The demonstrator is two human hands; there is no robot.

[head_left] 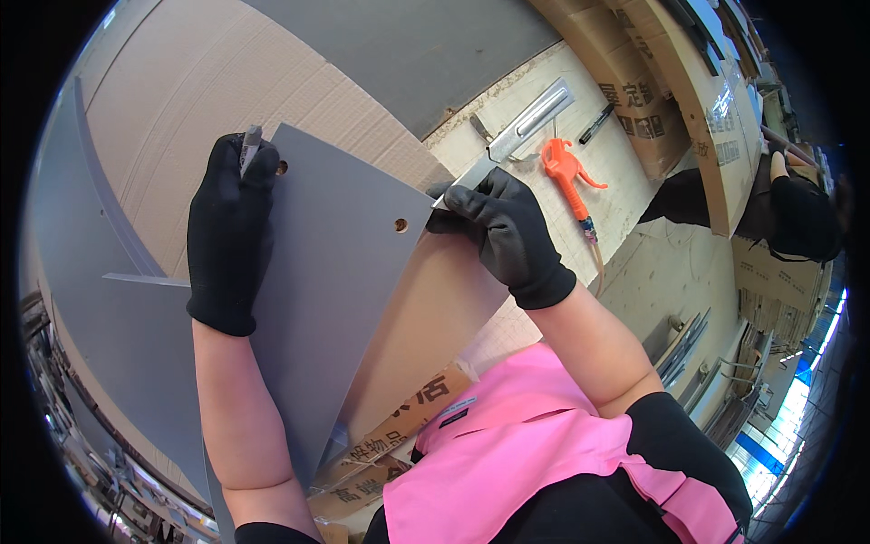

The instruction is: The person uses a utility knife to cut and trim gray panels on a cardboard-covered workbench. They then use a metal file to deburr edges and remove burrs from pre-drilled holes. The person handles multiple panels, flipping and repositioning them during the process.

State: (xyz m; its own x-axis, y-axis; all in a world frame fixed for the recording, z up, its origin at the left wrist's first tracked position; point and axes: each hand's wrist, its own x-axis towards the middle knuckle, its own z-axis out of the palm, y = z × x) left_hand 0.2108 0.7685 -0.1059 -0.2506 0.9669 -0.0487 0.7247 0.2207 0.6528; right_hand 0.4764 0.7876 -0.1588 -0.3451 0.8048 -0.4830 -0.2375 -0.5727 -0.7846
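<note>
A grey flat panel point(340, 195) with two round holes near its far end lies tilted in front of me. My left hand point(231, 231), in a black glove, rests along the panel's left edge. A short grey marker-like stick point(250, 147) is pinched upright between its thumb and fingers. My right hand point(503, 227), also black-gloved, is closed on a thin flat metal strip point(467, 184) at the panel's right edge. Part of that strip is hidden by the fingers, and its exact kind is unclear.
An orange air blow gun point(564, 177) with a hose, a silver metal tool point(535, 118) and a black marker point(596, 123) lie on the pale bench to the right. Cardboard point(227, 68) lies beneath the panel. Another person point(797, 208) is at the far right.
</note>
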